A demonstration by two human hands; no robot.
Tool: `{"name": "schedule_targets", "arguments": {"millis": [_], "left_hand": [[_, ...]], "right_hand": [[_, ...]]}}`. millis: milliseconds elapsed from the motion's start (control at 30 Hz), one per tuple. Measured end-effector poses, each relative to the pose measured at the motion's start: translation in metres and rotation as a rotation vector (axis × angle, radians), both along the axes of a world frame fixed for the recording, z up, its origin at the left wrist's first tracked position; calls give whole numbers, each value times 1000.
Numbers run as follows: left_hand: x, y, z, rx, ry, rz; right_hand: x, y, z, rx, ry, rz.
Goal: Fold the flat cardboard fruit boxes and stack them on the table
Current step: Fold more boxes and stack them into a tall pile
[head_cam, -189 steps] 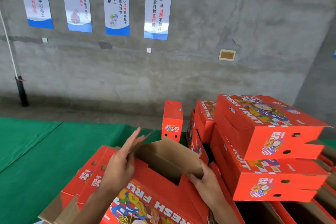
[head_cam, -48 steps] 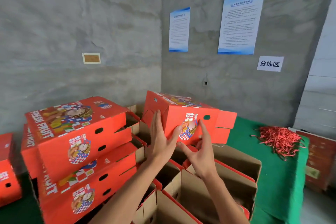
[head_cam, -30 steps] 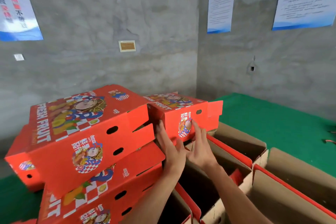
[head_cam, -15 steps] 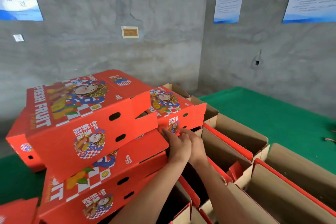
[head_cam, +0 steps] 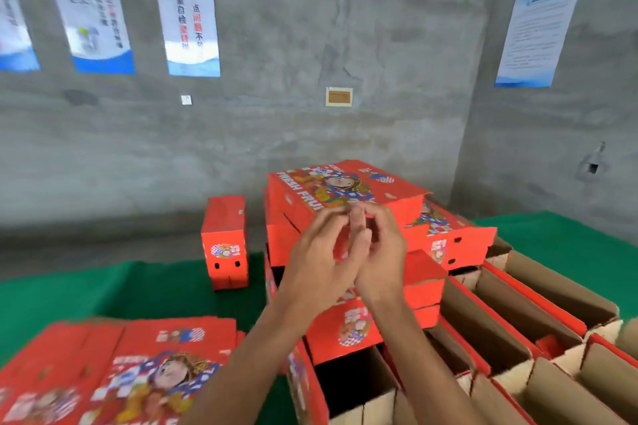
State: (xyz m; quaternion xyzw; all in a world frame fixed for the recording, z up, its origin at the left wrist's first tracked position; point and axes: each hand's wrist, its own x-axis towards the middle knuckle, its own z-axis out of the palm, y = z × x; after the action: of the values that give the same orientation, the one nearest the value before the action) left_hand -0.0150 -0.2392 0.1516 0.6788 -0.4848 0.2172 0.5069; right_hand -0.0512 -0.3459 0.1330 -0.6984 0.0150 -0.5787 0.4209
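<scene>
My left hand (head_cam: 319, 267) and my right hand (head_cam: 381, 252) are raised together in front of the stack of folded red fruit boxes (head_cam: 345, 190), fingertips touching each other, holding nothing. The just-placed folded box (head_cam: 448, 235) lies behind them on the right of the stack. A pile of flat red fruit boxes (head_cam: 121, 366) lies at the lower left on the green table (head_cam: 103, 290). The frame is blurred by motion.
One folded box (head_cam: 225, 241) stands on end left of the stack. Rows of open box bottoms (head_cam: 518, 328) with brown insides fill the lower right. Concrete walls with posters (head_cam: 188, 15) stand behind the table.
Both hands have left the folded box on the stack and come up together, empty. The view has swung left, bringing the flat pile into sight.
</scene>
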Motion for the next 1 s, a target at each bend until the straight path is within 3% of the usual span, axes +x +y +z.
{"name": "schedule_targets", "arguments": {"millis": [100, 233, 333, 433, 500, 800, 1000], "left_hand": [[25, 95, -45, 104, 79, 135], [59, 243, -145, 298, 247, 364], [82, 340, -218, 559, 281, 529], [94, 421, -274, 927, 441, 699], [98, 457, -295, 1029, 425, 793], [98, 481, -300, 1195, 351, 732], [95, 487, -277, 964, 332, 731]], "right_hand": [[18, 85, -52, -7, 116, 91], [37, 208, -152, 98, 473, 276], [43, 271, -228, -15, 679, 224], [34, 309, -291, -159, 1063, 162], [29, 322, -315, -254, 1238, 94], [26, 325, -310, -524, 1509, 91], [26, 326, -302, -801, 1507, 3]]}}
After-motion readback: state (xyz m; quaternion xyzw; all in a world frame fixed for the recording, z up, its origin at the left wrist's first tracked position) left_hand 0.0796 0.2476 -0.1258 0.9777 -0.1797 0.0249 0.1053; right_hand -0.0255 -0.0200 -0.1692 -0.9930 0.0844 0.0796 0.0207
